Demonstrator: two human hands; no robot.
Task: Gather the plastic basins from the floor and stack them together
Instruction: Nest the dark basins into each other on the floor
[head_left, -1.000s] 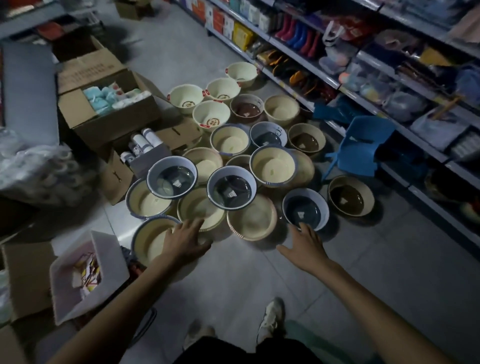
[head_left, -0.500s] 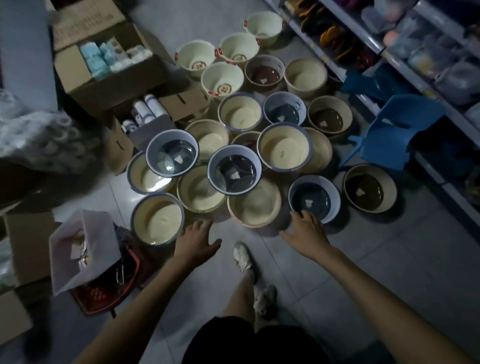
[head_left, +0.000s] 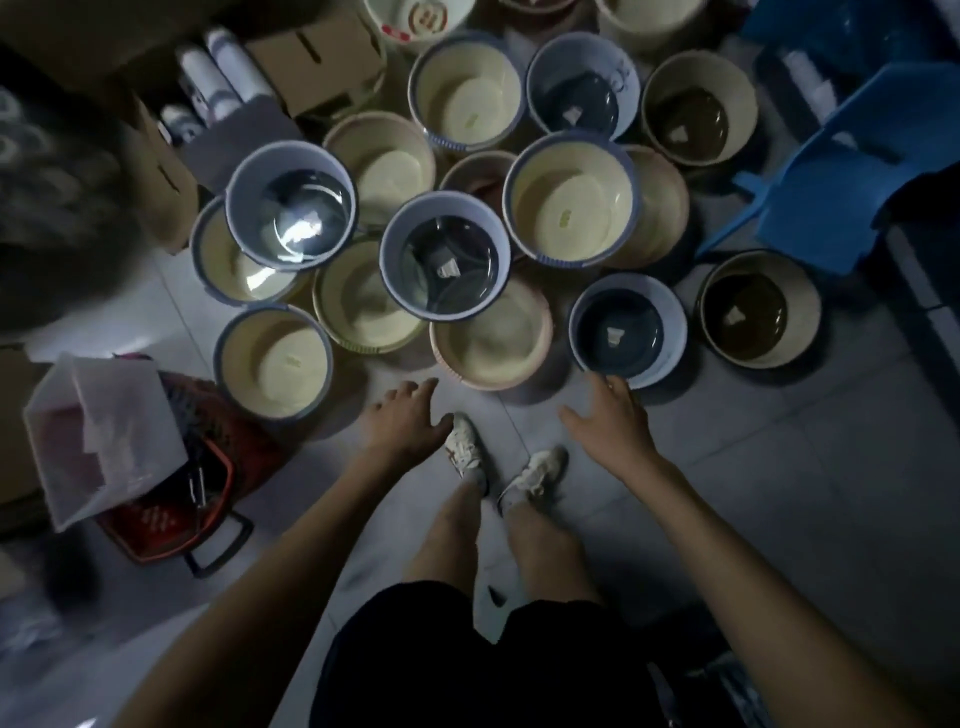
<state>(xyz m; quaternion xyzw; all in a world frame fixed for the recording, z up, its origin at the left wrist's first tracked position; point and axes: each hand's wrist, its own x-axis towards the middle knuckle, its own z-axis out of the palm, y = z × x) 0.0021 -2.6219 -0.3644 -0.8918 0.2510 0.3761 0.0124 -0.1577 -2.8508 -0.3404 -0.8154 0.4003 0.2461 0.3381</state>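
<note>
— What's over on the left?

— A clear plastic bin (head_left: 98, 436) tipped over on top of a red shopping basket (head_left: 171, 514), with cardboard boxes (head_left: 317, 62) further up, one holding white tubes (head_left: 208, 78).

— And the basins?

— They crowd the tiled floor (head_left: 779, 493) ahead of the person, rims touching or overlapping. Nearest on the left is a cream basin with a blue rim (head_left: 274, 361). Just right of it lies a cream one (head_left: 363, 299), partly covered by a pale blue basin with a dark bottom (head_left: 444, 254) that rests on the basins around it. Next comes a pinkish cream basin (head_left: 491, 332), then a blue basin with a label inside (head_left: 626, 330), and a brown-bottomed one (head_left: 758, 309) standing slightly apart.

— Where are the hands?

— The left hand (head_left: 402, 423) hovers low over bare floor just short of the pinkish basin, fingers loosely spread, holding nothing. The right hand (head_left: 610, 426) is spread as well, its fingertips at the near rim of the labelled blue basin; whether they touch it, I cannot tell.

— Anything else?

— White shoes (head_left: 467, 449) stand between the hands, and a blue plastic chair (head_left: 841, 192) sits at the far right.
</note>
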